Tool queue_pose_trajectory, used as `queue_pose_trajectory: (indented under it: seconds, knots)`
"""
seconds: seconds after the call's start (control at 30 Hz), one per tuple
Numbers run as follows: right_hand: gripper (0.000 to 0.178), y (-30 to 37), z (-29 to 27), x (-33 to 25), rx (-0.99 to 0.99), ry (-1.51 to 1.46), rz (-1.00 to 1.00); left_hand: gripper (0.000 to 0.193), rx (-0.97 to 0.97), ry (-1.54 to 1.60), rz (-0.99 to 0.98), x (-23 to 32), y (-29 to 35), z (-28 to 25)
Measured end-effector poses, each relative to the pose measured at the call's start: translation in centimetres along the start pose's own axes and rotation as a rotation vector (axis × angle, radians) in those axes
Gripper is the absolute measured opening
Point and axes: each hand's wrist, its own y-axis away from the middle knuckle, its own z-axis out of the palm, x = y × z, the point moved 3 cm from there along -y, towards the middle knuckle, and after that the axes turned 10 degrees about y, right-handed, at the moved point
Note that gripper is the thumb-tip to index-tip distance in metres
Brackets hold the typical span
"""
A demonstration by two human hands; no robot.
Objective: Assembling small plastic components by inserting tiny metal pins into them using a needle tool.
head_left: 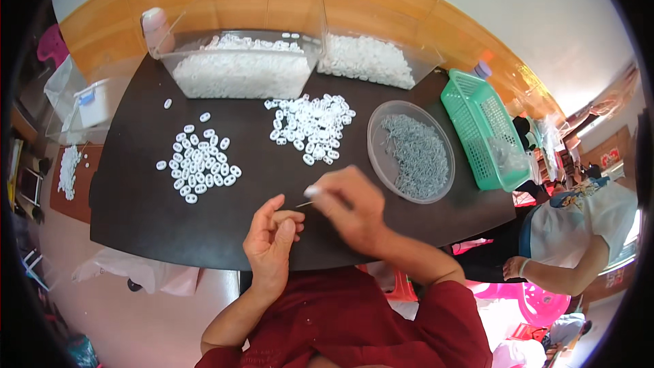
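Observation:
My left hand (pixel 272 242) is closed, thumb against curled fingers, in front of me near the table's front edge. A thin metal pin (pixel 304 204) sticks out from its fingertips toward my right hand. Slightly smeared by motion, my right hand (pixel 352 208) pinches a small white plastic piece (pixel 312 191) close to the pin's tip. Beyond my hands lies a heap of white oval two-hole pieces (pixel 313 126), and a smaller pile of similar pieces (pixel 199 163) is at the left. A round clear tray (pixel 373 153) of small grey metal screws (pixel 417 157) stands right of my right hand.
Two clear bins (pixel 242 75) (pixel 364 61) full of white pieces line the table's back. A green basket (pixel 470 129) stands at the right edge, and a pinkish bottle (pixel 156 28) at the back left. Another person (pixel 572 232) is at the right, near a pink chair (pixel 541 303).

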Motion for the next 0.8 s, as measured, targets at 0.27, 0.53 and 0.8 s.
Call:
queue_pose_trajectory:
  seconds: [0.27,0.53,0.8]
  knots:
    - [0.022,-18.2,-9.6,12.1,0.318,0.529,0.024,0.018,-0.08,-0.679,0.174,3.4,-4.0,-1.4]
    - [0.021,-20.8,-8.2,13.5,0.287,0.784,-0.088,0.019,-0.15,-1.274,0.677,2.0,-16.6,-0.8]
    - [0.015,-14.4,-3.8,11.0,-0.096,0.682,-0.32,0.021,-0.105,-1.627,0.658,-1.8,-20.7,0.6]
